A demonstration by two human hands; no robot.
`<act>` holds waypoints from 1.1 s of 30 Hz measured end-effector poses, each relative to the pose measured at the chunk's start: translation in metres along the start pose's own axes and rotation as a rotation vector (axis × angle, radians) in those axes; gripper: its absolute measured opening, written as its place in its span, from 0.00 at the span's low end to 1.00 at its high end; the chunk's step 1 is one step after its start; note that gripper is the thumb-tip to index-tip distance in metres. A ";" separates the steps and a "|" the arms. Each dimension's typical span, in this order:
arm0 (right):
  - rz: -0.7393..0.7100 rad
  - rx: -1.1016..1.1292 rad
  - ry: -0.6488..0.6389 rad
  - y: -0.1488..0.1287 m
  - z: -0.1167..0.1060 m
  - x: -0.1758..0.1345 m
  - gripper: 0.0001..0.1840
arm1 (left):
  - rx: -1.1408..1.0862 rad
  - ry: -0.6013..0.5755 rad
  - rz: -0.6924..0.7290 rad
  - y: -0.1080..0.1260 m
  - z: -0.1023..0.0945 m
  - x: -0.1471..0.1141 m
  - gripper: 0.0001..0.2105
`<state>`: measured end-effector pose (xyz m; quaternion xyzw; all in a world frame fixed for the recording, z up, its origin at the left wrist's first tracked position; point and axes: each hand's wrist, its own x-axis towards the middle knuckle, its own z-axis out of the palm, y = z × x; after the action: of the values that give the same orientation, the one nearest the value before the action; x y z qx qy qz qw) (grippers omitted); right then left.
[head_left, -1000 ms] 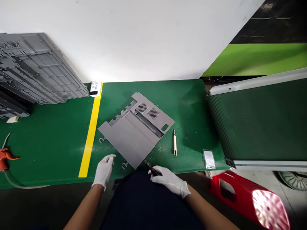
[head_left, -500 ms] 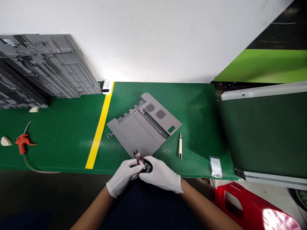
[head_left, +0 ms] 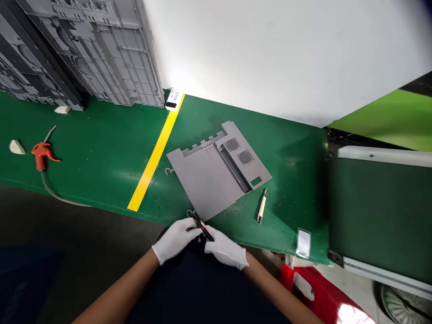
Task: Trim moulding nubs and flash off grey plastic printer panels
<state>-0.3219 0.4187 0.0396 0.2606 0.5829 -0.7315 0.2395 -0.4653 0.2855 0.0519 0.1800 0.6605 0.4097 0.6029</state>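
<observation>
A grey plastic panel [head_left: 205, 180] lies at an angle on the green table, with two vent grilles and a long slot. Red-and-black side cutters [head_left: 199, 222] are at its near corner, jaws pointing up and left. Gloved in white, my right hand [head_left: 224, 247] is closed around one handle. My left hand [head_left: 177, 238], also gloved, is closed at the cutters' other handle, its fingertips partly hidden. Beside the jaws shows a small grey hook [head_left: 190, 213] at the panel's edge; a similar hook [head_left: 168, 171] sticks out farther up that side.
A utility knife [head_left: 262, 206] lies right of the panel, near a small clear-edged card [head_left: 303, 243]. Left of the yellow strip [head_left: 155, 155] are an orange air gun [head_left: 41, 155] and upright grey panels [head_left: 124, 54]. A conveyor [head_left: 381, 216] adjoins the right end.
My view has turned, so the table appears tilted. The cutters have moved off the panel's face to its near-left edge beside the small hook, both hands moving with them.
</observation>
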 end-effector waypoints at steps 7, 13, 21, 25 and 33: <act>0.164 0.070 0.277 0.045 0.036 0.011 0.20 | 0.291 0.188 -0.044 -0.060 -0.051 0.024 0.19; 0.303 0.024 0.429 0.073 0.058 0.030 0.30 | 0.134 0.082 -0.027 -0.084 -0.066 0.066 0.18; 0.344 -0.003 0.565 0.085 0.062 0.061 0.21 | 0.121 0.056 -0.057 -0.082 -0.064 0.069 0.16; 0.322 0.001 0.591 0.093 0.065 0.064 0.19 | 0.104 0.058 -0.072 -0.083 -0.063 0.068 0.17; 0.280 0.063 0.597 0.104 0.075 0.069 0.17 | 0.116 0.059 -0.077 -0.085 -0.064 0.071 0.16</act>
<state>-0.3133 0.3211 -0.0681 0.5483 0.5630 -0.6004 0.1482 -0.5188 0.2657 -0.0627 0.1767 0.7071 0.3525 0.5870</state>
